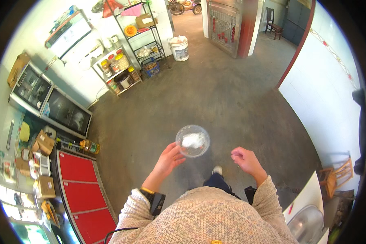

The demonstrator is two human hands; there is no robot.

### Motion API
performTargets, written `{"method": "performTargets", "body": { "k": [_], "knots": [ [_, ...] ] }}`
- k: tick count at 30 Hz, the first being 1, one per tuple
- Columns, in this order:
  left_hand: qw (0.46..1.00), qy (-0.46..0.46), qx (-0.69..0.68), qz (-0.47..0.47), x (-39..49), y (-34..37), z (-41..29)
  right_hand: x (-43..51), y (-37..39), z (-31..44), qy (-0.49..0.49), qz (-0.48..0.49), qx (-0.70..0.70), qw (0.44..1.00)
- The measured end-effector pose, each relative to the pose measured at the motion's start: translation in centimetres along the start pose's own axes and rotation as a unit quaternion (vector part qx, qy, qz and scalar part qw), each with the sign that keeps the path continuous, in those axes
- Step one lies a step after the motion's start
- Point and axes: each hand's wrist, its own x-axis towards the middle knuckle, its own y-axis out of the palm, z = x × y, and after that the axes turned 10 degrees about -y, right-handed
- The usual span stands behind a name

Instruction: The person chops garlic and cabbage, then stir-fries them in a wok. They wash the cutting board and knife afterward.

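Note:
A clear round plastic bowl (193,141) with a white substance (192,140) in it is held out over the floor. My left hand (170,158) grips the bowl's left edge, the thumb and fingers at its rim. To the right of the bowl, apart from it, my right hand (243,157) hangs in the air with its fingers curled together; nothing shows in it. What exactly the white substance is, I cannot tell.
Red-fronted cabinets (79,167) run along the left, near an oil bottle (90,146). Shelves with jars (122,61) and a white bucket (179,48) stand ahead. At lower right are a white table (308,192), a metal basin (308,221) and a wooden chair (332,180).

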Motion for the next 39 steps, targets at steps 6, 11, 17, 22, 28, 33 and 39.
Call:
{"method": "performTargets", "body": {
  "k": [6, 11, 17, 22, 28, 33, 39],
  "knots": [
    [0.995, 0.017, -0.07, 0.069, 19.2, 4.2, -10.1, 17.6, -7.5, -6.0, 0.045, -0.016, 0.046, 0.998],
    [0.989, 0.031, -0.146, 0.005, 28.2, 3.7, -17.5, 37.9, -10.9, -4.9, -0.086, 0.057, 0.024, 0.994],
    [0.978, 0.036, -0.189, -0.075, 38.2, -2.0, -24.9, 58.6, -8.5, -4.7, -0.245, 0.228, -0.078, 0.939],
    [0.979, 0.0, -0.198, -0.05, 50.3, -5.3, -35.4, 73.4, -7.5, -7.5, -0.273, 0.208, -0.109, 0.933],
    [0.994, -0.034, -0.092, 0.048, 66.9, -2.5, -52.3, 89.2, -12.7, -10.1, -0.251, 0.07, -0.126, 0.957],
    [0.998, -0.036, -0.049, 0.026, 82.3, -0.2, -61.1, 103.1, -17.7, -15.9, -0.243, 0.015, -0.174, 0.954],
    [0.991, -0.011, -0.091, -0.096, 96.6, -1.3, -68.5, 122.0, -23.7, -24.2, -0.157, 0.087, -0.227, 0.957]
  ]
}}
